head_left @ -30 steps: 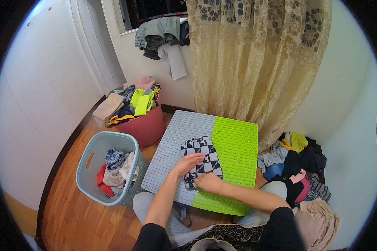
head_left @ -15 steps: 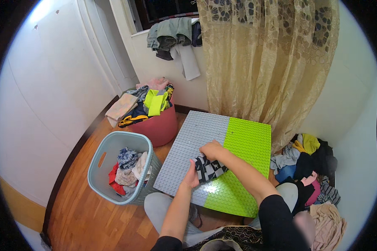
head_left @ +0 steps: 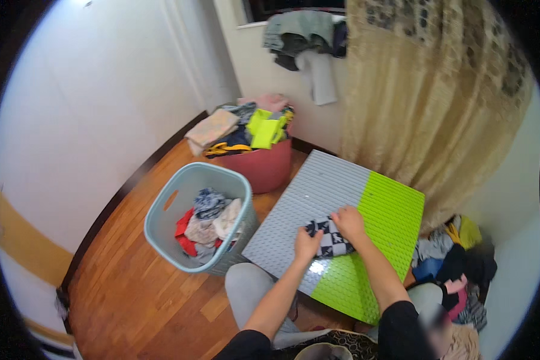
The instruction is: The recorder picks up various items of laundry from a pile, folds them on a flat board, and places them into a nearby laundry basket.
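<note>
A folded black-and-white checkered cloth [head_left: 335,243] lies on the low studded table [head_left: 378,264], across the seam of its grey and lime-green halves. My left hand [head_left: 308,245] grips the cloth's left end, with the thumb along its edge. At the far edge my right hand [head_left: 349,222] has its fingers bent and closed on the fabric. What kind of garment the cloth is cannot be made out.
Left of the table stands a light-blue laundry basket [head_left: 154,231] with crumpled clothes. Behind it, a red tub [head_left: 264,171] is heaped with clothes. A clothes pile [head_left: 453,264] lies at the right, by the wall. Beyond the table hangs a gold curtain [head_left: 396,120].
The whole view has swung left, so everything sits further right. My right hand has moved from the cloth's far left corner rightward along its far edge. The cloth looks flatter on the table.
</note>
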Action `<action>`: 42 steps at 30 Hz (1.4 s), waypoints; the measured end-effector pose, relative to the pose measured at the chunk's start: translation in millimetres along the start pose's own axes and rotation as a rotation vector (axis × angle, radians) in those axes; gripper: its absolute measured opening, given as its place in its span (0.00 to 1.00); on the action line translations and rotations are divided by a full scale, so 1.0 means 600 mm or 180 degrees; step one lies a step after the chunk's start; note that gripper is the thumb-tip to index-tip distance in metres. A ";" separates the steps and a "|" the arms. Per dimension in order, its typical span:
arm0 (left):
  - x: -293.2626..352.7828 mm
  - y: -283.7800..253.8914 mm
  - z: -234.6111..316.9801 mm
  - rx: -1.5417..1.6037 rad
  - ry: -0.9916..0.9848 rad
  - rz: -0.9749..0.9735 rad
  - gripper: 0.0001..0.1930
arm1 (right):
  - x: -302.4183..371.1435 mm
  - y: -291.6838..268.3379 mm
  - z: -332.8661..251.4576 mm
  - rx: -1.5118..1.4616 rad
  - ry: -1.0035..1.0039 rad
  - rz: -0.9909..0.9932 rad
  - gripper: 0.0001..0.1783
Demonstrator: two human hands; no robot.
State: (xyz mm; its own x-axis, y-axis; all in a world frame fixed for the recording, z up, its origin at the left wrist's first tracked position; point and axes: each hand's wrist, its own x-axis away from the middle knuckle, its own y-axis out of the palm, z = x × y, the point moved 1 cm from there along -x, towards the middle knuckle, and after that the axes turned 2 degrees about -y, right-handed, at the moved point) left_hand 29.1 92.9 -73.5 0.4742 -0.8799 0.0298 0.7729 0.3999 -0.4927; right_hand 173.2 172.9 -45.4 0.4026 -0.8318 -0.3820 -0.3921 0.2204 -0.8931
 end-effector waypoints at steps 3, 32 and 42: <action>0.030 -0.036 0.064 -0.0155 -0.0330 -0.0148 0.37 | 0.020 -0.014 0.001 -0.0080 -0.0007 0.0162 0.18; 0.061 -0.036 0.037 -0.0714 0.1806 -0.1024 0.36 | 0.106 -0.121 -0.075 -0.1848 0.1334 -0.0500 0.22; 0.018 -0.338 0.198 0.0480 0.0591 -0.0855 0.19 | 0.057 -0.240 -0.092 -0.2985 0.0656 0.0666 0.12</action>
State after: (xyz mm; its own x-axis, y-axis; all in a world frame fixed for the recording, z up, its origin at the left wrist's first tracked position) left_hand -72.4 33.0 130.3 0.1717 -0.9848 -0.0247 0.9196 0.1693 -0.3545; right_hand 197.5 84.8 83.3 0.1329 -0.9143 -0.3825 -0.9727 -0.0462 -0.2275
